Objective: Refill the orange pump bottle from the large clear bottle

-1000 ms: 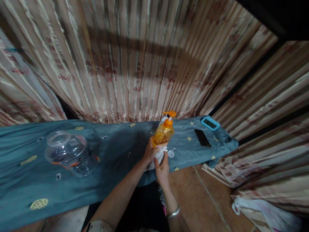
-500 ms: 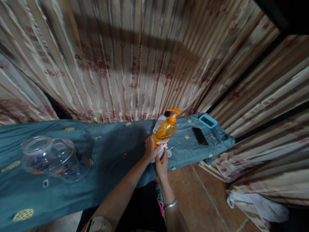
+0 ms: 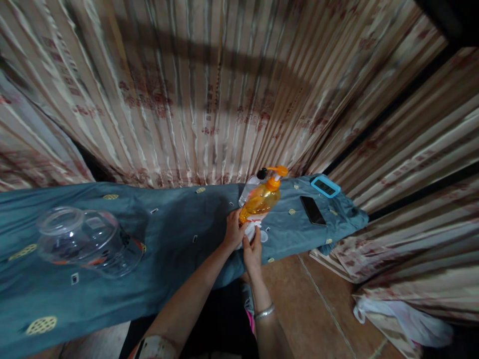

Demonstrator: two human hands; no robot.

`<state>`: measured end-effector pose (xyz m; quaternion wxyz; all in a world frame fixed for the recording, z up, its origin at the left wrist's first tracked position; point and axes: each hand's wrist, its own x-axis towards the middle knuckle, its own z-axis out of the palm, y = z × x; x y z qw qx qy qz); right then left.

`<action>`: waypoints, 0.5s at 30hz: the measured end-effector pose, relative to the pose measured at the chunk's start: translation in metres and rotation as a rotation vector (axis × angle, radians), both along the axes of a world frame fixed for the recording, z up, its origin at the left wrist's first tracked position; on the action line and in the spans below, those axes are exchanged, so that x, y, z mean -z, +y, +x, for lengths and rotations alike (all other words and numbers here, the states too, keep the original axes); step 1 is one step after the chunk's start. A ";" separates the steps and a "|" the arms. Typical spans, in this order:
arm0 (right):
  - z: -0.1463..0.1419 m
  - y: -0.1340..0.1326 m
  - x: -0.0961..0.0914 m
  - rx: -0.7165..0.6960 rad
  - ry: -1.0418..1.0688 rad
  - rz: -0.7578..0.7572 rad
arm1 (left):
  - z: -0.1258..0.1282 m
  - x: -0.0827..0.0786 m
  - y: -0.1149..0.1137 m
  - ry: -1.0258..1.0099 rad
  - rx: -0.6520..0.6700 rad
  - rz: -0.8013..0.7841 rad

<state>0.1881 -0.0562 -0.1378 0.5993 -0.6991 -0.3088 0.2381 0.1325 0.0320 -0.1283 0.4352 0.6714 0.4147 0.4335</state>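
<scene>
A pump bottle [image 3: 262, 200] of clear orange-yellow liquid, with an orange pump head, leans to the right over the table. My left hand [image 3: 234, 230] is closed around its lower left side. Against the bottle's lower end, my right hand [image 3: 253, 248] pinches a white tissue or cloth [image 3: 250, 230]; the fingertips are partly hidden by it. Just behind the pump bottle stands a clear bottle [image 3: 250, 189] with a black cap. A small round clear disc [image 3: 264, 236] lies right of my right hand.
A teal patterned cloth [image 3: 168, 269] covers the narrow table. On the left lies a large transparent plastic jar [image 3: 93, 244]. A black phone [image 3: 313, 210] and a blue-framed digital clock [image 3: 325, 186] rest at the right end. Striped curtains [image 3: 179, 99] hang close behind.
The pump bottle leans slightly further right, showing more of the black-capped bottle behind it. Both hands keep their holds. The whole view has shifted a little.
</scene>
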 end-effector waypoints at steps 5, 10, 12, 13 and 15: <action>0.001 0.004 -0.001 0.019 -0.005 0.006 | 0.006 0.003 0.002 -0.022 0.026 -0.013; 0.000 -0.001 -0.001 0.007 -0.012 0.013 | -0.011 0.004 -0.008 -0.057 0.029 -0.019; -0.002 -0.006 -0.001 -0.012 -0.008 0.016 | -0.036 0.001 -0.020 -0.050 0.026 0.008; -0.004 -0.010 -0.001 -0.025 -0.003 0.018 | -0.053 0.000 -0.029 -0.040 0.022 0.026; -0.008 -0.017 -0.001 -0.062 0.013 0.025 | -0.093 -0.006 -0.053 -0.016 -0.017 0.049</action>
